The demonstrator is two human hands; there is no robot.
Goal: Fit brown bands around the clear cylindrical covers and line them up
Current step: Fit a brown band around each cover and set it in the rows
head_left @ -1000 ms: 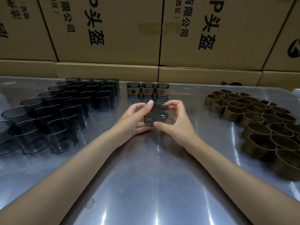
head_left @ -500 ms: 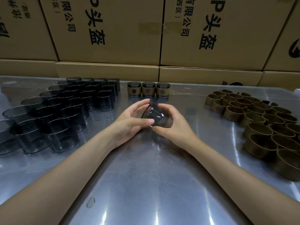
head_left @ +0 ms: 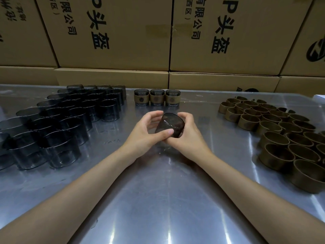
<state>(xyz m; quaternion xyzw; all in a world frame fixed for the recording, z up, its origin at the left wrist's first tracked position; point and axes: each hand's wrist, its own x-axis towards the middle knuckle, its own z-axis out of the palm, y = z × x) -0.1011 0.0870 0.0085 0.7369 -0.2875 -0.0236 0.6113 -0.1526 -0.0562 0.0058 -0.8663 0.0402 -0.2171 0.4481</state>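
Two bare forearms reach in from the near edge of the metal table (head_left: 158,199) and meet at one clear cover (head_left: 169,125), held just above the tabletop. That held cover is the landmark for everything else. It is tilted, its closed round end turned up toward the camera, and its dark tinted wall shows nothing inside; whether a band is on it I cannot tell. The left hand (head_left: 146,132) curls round its left side, thumb laid across the near wall and fingers arched over the far rim. The right hand (head_left: 188,134) cups its right side, fingers bent over the top edge, thumb tucked beneath the left thumb.

Left of the held cover, from level with it to well behind, stands a packed block of bare clear covers (head_left: 58,124), upright in rows, all looking empty. Right of it, well apart, lies a crowd of loose brown bands (head_left: 274,131), open rings resting on the table, touching one another.

Just behind the held cover, three finished covers (head_left: 157,97) stand upright in a tight row, each wearing a brown band around its middle, with a dark round mark on the front.

Farthest back, beyond them, stacked cardboard boxes (head_left: 112,32) with black printed characters form a wall along the table's far edge.
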